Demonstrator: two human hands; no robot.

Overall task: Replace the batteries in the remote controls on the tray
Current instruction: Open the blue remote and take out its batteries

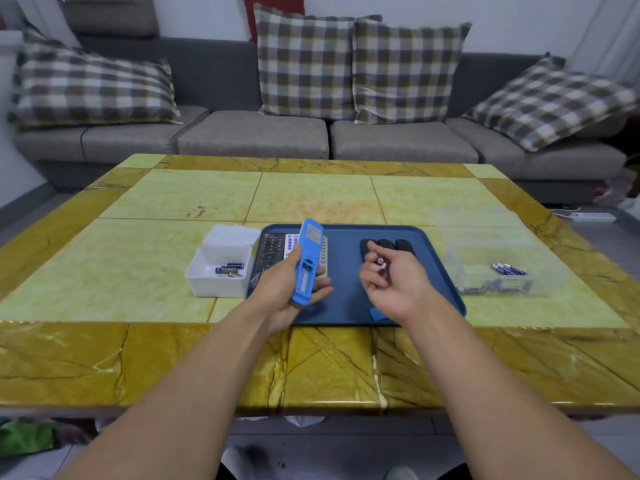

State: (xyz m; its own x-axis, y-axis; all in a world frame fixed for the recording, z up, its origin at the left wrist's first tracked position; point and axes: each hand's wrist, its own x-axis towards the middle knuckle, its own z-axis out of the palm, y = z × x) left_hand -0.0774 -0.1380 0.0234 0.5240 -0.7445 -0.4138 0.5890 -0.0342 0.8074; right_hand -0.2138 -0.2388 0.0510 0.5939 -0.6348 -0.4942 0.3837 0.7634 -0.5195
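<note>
While the left hand [289, 289] is gripping the blue remote [307, 265] back-up over the tray [349, 299], its battery bay lying open, the right hand [391, 282] is pinching a purple battery [381, 266] between curled fingertips, just beside the remote and not yet touching it. More remotes are waiting on the tray: a black one [270, 254] and a white one [291, 244] behind the blue, three dark ones [388, 245] beyond the right hand. Blue batteries are sitting in the white box [221, 271] at left, purple ones in the clear box [505, 268] at right. Here is where it could slip, I reckon: that battery is going in end-first from a fingertip pinch, so a wrong polarity or a skewed angle against the spring could pop it out onto the tray. A small blue piece [377, 313] near the tray's front edge may be the cover, though I cannot tell; a forearm could be nudging it off.
</note>
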